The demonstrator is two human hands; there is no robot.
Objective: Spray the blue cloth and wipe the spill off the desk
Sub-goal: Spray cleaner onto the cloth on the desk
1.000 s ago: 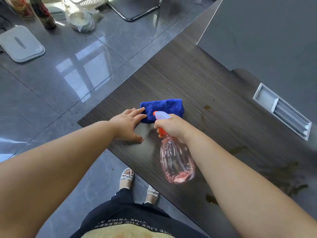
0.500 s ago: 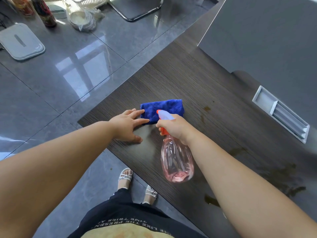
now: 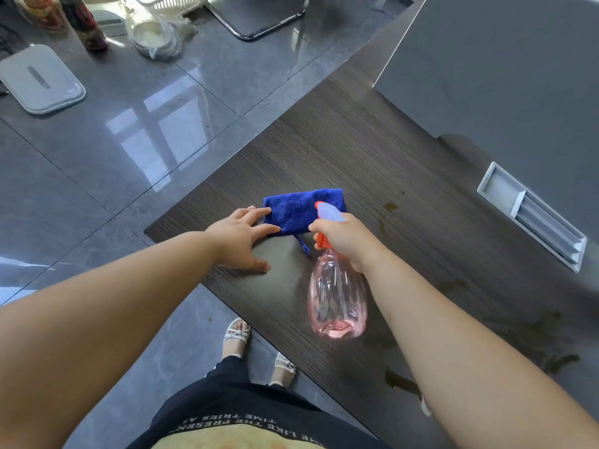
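A folded blue cloth lies on the dark wood desk near its left corner. My left hand rests flat on the desk, its fingertips touching the cloth's left edge. My right hand grips the neck and orange trigger of a clear pink spray bottle, with the pale nozzle pointing at the cloth from just above it. A brownish spill spreads over the desk at the right, with small spots right of the cloth and a puddle near the front edge.
A grey recessed cable tray is set into the desk at the right, below a grey panel. On the tiled floor at upper left lie a grey lid, bottles and a plastic bag. A chair base stands behind.
The spray bottle's nozzle has moved a little further over the cloth. My left hand stays at the cloth's left edge.
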